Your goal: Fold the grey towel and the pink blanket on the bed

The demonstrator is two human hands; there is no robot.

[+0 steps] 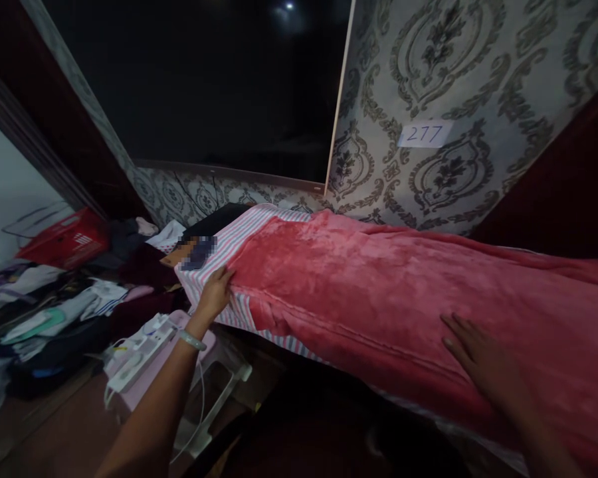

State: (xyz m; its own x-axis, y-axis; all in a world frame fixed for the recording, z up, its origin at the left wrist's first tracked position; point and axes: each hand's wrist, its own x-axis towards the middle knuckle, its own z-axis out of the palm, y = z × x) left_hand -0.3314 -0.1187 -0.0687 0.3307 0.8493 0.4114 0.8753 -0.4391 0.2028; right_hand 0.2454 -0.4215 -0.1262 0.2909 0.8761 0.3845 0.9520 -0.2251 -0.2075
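A plush red blanket (pixel 379 285) lies spread over a long table covered with a pink-and-white striped cloth (pixel 234 242). My left hand (pixel 214 292) reaches to the blanket's left end, its fingers curled on the blanket's edge where it meets the striped cloth. A bracelet sits on that wrist. My right hand (pixel 478 355) lies flat on the blanket near its front edge, fingers stretched out and holding nothing.
A white iron (pixel 139 348) rests on a pink stool (pixel 199 372) below the table's left end. Piled clothes (pixel 54 312) and a red basket (pixel 70 239) fill the left. A patterned wall with a paper label "277" (pixel 423 134) stands behind, beside a dark window.
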